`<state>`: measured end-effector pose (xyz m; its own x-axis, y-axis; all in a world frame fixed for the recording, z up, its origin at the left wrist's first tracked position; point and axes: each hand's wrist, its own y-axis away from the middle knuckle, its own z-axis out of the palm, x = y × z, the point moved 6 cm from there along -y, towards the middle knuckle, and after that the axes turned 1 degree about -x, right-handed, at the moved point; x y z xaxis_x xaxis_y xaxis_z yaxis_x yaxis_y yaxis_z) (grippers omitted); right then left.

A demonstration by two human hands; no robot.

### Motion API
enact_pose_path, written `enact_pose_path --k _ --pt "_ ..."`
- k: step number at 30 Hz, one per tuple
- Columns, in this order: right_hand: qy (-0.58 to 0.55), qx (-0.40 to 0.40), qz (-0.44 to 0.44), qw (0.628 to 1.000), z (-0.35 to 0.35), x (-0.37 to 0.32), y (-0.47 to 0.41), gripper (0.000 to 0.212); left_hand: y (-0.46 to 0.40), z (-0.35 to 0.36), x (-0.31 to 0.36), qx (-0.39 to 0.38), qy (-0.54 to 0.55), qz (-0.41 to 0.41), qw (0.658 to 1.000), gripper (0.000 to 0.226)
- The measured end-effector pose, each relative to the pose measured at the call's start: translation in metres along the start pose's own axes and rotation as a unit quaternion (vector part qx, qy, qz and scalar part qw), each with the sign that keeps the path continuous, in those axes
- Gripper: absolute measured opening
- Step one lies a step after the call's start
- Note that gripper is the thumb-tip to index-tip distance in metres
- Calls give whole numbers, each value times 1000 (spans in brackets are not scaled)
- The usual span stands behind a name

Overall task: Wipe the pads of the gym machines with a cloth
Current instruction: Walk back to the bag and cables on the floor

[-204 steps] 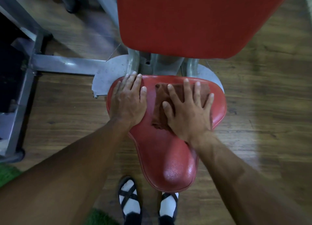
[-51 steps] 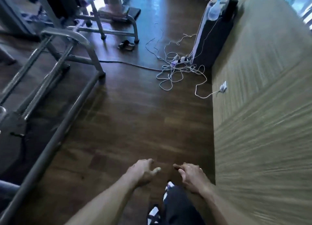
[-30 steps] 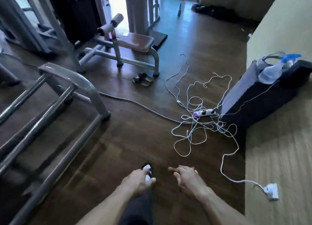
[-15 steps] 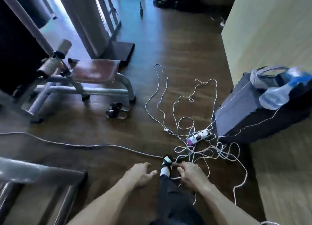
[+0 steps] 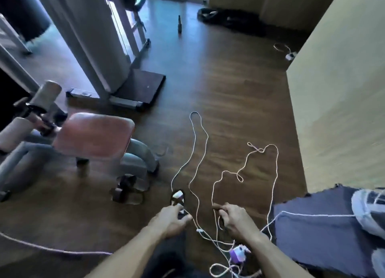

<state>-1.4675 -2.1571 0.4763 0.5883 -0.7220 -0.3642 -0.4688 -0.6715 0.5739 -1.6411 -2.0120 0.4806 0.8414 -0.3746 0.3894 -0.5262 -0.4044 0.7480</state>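
A low bench with a worn red pad (image 5: 93,133) stands at the left, with two pale roller pads (image 5: 44,94) at its far end. My left hand (image 5: 170,219) hangs in front of me, fingers loosely curled and holding nothing. My right hand (image 5: 236,217) has its fingers curled around a dark brown scrap, which looks like the cloth (image 5: 221,220). Most of the cloth is hidden under the palm. Both hands are well short of the bench, down at the bottom middle.
White cables (image 5: 198,152) loop over the wooden floor ahead, ending at a power strip (image 5: 237,254). A dark bag (image 5: 316,221) lies at the right against the yellow wall (image 5: 343,90). Sandals (image 5: 129,189) sit by the bench leg. A grey machine column (image 5: 93,38) rises behind.
I have left the red seat I was wiping and walked across the floor. The bench with the red pad has come closer, and the cables now lie right under my hands.
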Motion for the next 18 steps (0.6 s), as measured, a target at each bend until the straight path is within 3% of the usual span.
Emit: enact_pose_path --k 5,8,10,12,15,18 --pt "-60 19 30 998 -102 -30 -123 35 -120 -130 56 -11 -53 35 998 64" --pt "-69 30 31 997 -156 -46 -192 60 -178 -210 91 -3 -100 50 994 65" --pt "-94 37 25 995 -192 -54 -241 64 -222 -261 118 0 -109 59 992 64" --pt "-96 34 27 994 -223 -57 -283 62 -258 -295 138 -2 -110 53 992 64" --pt "-62 45 15 997 -282 -52 -366 41 -325 -350 176 7 -105 54 993 63" --pt "-16 39 1 999 -337 -34 -460 42 -399 -401 216 22 -95 44 994 63"
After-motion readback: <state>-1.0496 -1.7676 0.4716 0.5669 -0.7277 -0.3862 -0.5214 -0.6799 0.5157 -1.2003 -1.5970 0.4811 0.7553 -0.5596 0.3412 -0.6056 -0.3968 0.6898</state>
